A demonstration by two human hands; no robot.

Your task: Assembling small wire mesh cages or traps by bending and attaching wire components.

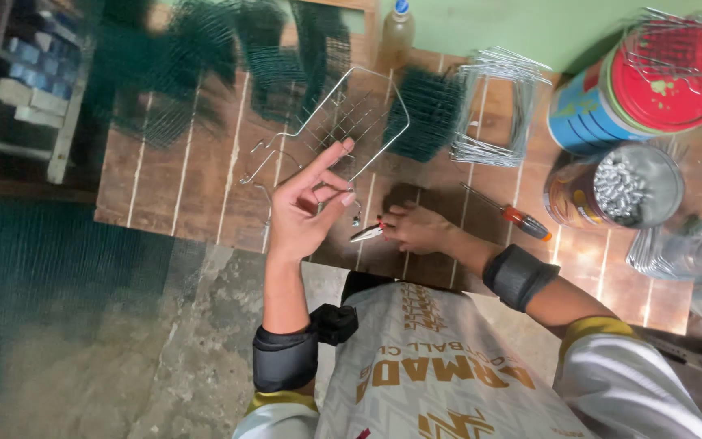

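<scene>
Cloth printed in gold [440, 382] is lying nearest, below the wooden table [180, 187]. On that table, the left hand [306, 207] is pinching a wire frame [343, 122]; the right hand [416, 228] is closing round pliers [367, 234]. Concrete floor [123, 349] is showing beneath the table's edge.

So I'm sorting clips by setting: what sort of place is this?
Probably a small wirework workshop: a wooden bench with a bent wire frame, stacked wire pieces, green mesh and a screwdriver.

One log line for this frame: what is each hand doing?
left hand: raised, pinching wire frame | right hand: on wooden table, gripping pliers | nearby: screwdriver, can of metal pieces
</scene>
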